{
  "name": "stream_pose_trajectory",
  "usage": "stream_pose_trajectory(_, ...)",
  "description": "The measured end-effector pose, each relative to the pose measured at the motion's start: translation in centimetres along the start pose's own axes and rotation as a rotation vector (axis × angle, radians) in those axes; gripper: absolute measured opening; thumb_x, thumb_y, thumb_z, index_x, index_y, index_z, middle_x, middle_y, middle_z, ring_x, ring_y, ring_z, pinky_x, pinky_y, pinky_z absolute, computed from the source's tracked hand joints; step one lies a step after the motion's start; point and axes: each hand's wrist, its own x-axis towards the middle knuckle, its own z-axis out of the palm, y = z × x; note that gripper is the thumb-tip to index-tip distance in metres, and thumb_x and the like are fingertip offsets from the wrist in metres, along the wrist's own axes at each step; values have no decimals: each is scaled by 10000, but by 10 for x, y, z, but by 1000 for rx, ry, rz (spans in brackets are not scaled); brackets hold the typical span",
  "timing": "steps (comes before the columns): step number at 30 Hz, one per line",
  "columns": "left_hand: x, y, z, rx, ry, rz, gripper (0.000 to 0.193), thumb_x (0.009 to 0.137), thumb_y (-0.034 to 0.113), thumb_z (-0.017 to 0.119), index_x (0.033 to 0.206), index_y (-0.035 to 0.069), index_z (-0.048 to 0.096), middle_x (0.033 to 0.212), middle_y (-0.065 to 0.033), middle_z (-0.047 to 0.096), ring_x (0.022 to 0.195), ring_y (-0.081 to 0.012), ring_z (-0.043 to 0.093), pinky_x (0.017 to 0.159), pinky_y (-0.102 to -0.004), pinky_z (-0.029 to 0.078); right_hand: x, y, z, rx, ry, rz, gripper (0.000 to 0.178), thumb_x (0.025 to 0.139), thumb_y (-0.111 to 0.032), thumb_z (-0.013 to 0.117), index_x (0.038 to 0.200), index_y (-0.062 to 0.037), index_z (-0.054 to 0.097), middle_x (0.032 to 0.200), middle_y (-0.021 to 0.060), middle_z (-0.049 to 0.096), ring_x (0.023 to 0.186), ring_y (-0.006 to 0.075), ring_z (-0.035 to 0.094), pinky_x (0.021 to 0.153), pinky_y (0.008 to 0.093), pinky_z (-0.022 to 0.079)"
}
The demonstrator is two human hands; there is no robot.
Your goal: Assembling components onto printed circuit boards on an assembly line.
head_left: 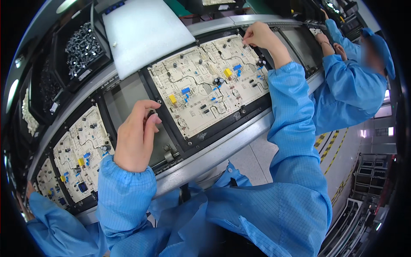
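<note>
Cream circuit board (201,91) lies centrally, the right hand (262,36) pinched narrow at its far-right corner, contents hidden, the left hand (135,139) holding a small dark component (150,113); the right sleeve (289,92), if dragged, could tilt nearby capacitors (261,63).

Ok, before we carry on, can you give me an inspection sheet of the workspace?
Surface: silver rail along the near side, black frame around the central board.
Job's things: central circuit board, cream, with yellow, blue and black components; another populated board to its left.
Clutter: white sheet beyond the line; black bin of shiny small parts, upper left.
Left hand: over the gap between boards, pinching something small and dark.
Right hand: at the central board's far right corner; grip contents unclear.
Cables: nothing seen at the hands.
Surroundings: co-worker in blue at right; another blue sleeve lower left.
</note>
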Motion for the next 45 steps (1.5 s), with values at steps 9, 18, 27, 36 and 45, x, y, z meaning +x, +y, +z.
stream_pose_trajectory(9, 4, -7, 6, 40, 30, 164, 154, 819, -5, 580, 965, 23, 541, 795, -111, 621, 717, -152, 623, 645, -259, 494, 23, -70, -28, -124, 124, -236, 187, 707, -153, 675, 811, -5, 629, 699, 114, 626, 559, 206, 603, 546, 308, 468)
stream_pose_trajectory(18, 4, -9, -10, 192, 71, 293, 165, 732, -19, 623, 887, 36, 606, 780, -106, 546, 675, -248, 567, 612, -316, 470, 121, -336, 40, -278, 309, -909, 126, 736, -114, 600, 818, -34, 651, 816, 158, 647, 744, 291, 636, 642, 367, 506)
stream_pose_trajectory(27, -4, -11, -30, 269, 118, 157, 165, 752, 21, 569, 911, -4, 605, 907, -199, 565, 826, -382, 568, 731, -414, 481, 157, -389, 122, -371, 151, -666, 171, 727, -47, 581, 873, -49, 670, 911, 160, 651, 851, 304, 641, 704, 384, 527)
stream_pose_trajectory(36, 14, -31, -22, 237, 26, 106, 113, 753, 23, 578, 845, 19, 643, 879, -180, 577, 839, -350, 583, 748, -398, 480, 174, -363, 95, -474, 173, -818, 136, 654, -136, 633, 730, -26, 652, 789, 179, 633, 764, 353, 620, 673, 412, 519)
stream_pose_trajectory(45, 39, -33, -18, 76, 19, 160, 173, 750, 57, 635, 919, 53, 668, 814, -107, 638, 696, -197, 609, 671, -296, 494, 45, -276, -3, 102, 297, -863, 118, 706, -92, 591, 705, 21, 557, 659, 202, 573, 637, 355, 575, 590, 382, 457)
